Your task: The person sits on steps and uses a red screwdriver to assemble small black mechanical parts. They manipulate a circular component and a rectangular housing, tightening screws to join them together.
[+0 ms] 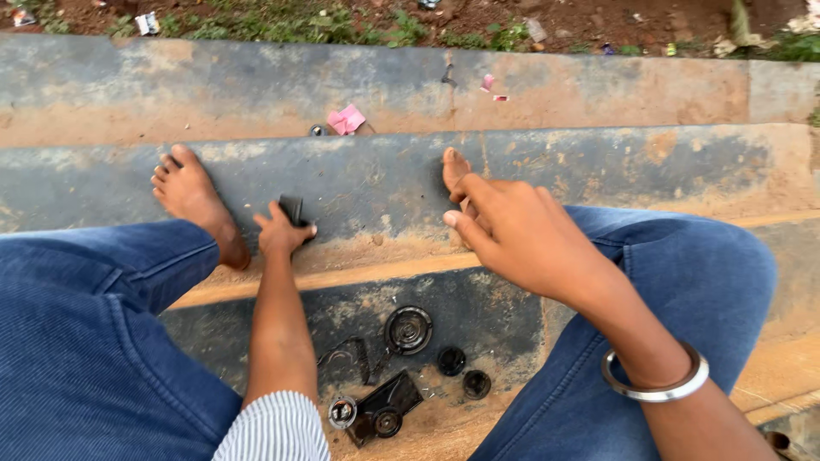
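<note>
Small black part (292,207) clamped in left hand (280,232); right hand (521,239) empty, fingers loosely apart.

Blue jeans (85,341), white-and-grey striped sleeve (275,428), silver bangle (658,384), pink scrap (347,119) at upper centre, black round parts (408,329) at lower centre.

Broad, weathered grey concrete steps (384,183) descend outdoors, stained with orange-brown dust and worn pale along their edges. Beyond the farthest step (213,81) lies reddish bare earth (598,21) with patchy green weeds (290,21) and scattered litter. Soft, even daylight falls throughout.
</note>
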